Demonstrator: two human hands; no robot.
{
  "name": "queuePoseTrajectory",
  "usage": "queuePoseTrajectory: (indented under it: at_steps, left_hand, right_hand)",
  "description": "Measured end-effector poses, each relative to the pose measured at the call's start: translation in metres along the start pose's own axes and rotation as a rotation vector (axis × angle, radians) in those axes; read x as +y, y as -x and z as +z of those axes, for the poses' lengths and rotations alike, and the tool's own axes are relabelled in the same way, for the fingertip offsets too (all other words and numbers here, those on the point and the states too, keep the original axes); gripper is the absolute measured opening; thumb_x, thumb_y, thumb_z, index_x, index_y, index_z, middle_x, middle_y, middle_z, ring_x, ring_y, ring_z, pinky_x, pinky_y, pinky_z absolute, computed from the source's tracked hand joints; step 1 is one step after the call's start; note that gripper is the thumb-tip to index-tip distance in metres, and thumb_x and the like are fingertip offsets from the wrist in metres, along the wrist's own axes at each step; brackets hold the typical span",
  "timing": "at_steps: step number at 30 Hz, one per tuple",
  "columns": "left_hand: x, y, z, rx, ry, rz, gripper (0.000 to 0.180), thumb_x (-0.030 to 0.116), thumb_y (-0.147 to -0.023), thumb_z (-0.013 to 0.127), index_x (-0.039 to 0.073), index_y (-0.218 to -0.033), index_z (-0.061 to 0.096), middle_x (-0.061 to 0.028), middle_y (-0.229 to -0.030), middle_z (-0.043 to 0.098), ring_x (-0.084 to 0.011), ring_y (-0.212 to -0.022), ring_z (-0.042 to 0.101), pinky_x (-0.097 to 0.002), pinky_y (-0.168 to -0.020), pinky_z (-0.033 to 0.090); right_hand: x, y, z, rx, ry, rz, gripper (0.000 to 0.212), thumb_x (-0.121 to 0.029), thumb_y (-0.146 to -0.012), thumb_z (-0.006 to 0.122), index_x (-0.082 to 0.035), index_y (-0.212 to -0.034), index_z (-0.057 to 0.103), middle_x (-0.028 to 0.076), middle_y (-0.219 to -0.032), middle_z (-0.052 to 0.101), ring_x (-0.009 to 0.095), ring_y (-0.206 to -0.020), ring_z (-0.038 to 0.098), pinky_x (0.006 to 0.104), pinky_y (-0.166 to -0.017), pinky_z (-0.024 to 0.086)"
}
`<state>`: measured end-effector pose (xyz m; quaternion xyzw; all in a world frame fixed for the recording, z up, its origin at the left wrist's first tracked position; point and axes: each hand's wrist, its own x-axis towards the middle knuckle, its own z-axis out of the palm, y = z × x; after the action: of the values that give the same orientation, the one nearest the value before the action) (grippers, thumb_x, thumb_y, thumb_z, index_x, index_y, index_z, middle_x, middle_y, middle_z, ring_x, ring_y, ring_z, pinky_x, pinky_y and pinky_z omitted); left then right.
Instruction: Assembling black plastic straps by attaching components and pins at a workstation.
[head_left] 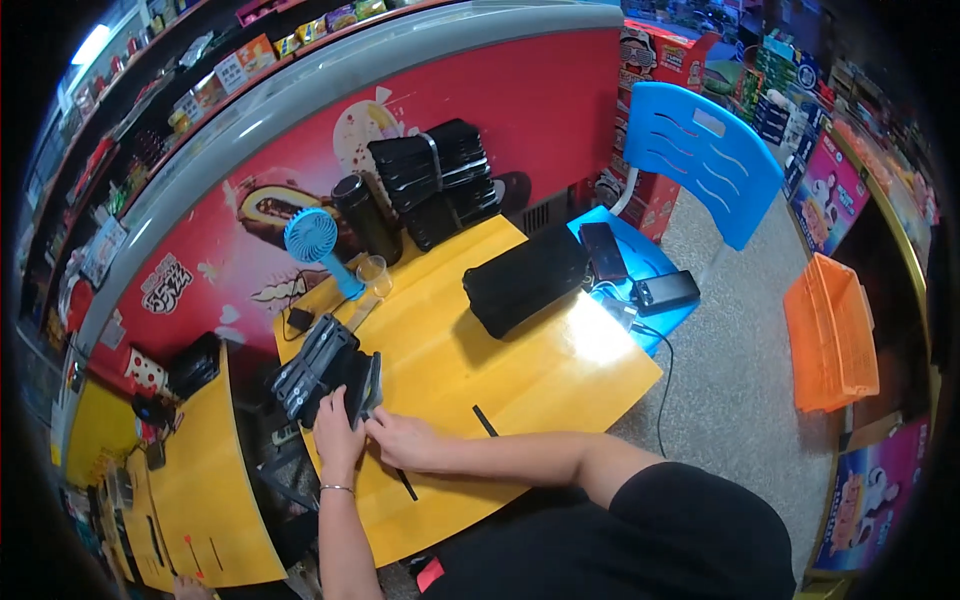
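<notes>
My left hand point(338, 432), with a thin bracelet at the wrist, grips the near side of a black folded fabric piece point(352, 375) at the table's left edge. Right beside it, my right hand point(400, 440) is closed in a pinch at the lower corner of that piece. What its fingertips hold is hidden. Against the black piece leans a bundle of dark grey and black flat items point(312, 370). A narrow black strip point(407, 486) lies under my right wrist, and a second black strip point(485, 420) lies beyond my right forearm.
On the yellow table point(430, 330) stand a blue fan point(312, 238), clear cup point(375, 275), dark bottle point(365, 215), strapped black stack point(430, 170) and long black bundle point(525, 280). A blue chair point(700, 150) holds a power bank point(667, 291); its cable hangs down. An orange crate point(830, 335) stands right.
</notes>
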<state>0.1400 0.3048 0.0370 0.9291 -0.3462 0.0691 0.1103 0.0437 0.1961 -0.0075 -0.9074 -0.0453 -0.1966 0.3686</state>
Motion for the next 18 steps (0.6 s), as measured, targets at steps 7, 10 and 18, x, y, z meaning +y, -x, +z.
queuePoseTrajectory:
  at_steps: [7,10,18]
  left_hand:
    - [-0.011,0.009,0.02,0.099,-0.179,0.031,0.053,0.01,-0.083,0.053,0.01,-0.134,0.04,-0.0181,-0.118,0.05,-0.0344,-0.101,0.053,-0.0402,-0.083,0.046]
    - [-0.008,0.008,0.013,0.05,-0.223,0.044,0.063,0.011,-0.082,0.057,0.016,-0.14,0.034,-0.0185,-0.12,0.05,-0.0348,-0.101,0.054,-0.0397,-0.084,0.047]
    - [-0.008,0.013,0.009,0.048,-0.157,0.04,0.07,0.015,-0.079,0.066,0.022,-0.141,0.034,-0.0161,-0.124,0.049,-0.0333,-0.102,0.055,-0.0383,-0.085,0.047]
  right_hand:
    - [0.006,-0.018,0.017,-0.05,0.029,0.159,0.021,-0.016,-0.084,0.051,-0.004,-0.101,0.044,0.022,-0.082,0.058,0.037,-0.073,0.061,0.0463,-0.062,0.049]
    - [0.016,-0.027,0.015,-0.241,0.054,0.147,0.023,-0.023,-0.087,0.05,-0.01,-0.106,0.048,0.018,-0.078,0.064,0.036,-0.074,0.063,0.0447,-0.065,0.05]
    - [0.051,-0.03,-0.013,-0.355,-0.201,-0.252,0.015,-0.021,-0.083,0.057,-0.01,-0.093,0.056,0.015,-0.079,0.063,0.036,-0.074,0.061,0.0447,-0.067,0.048]
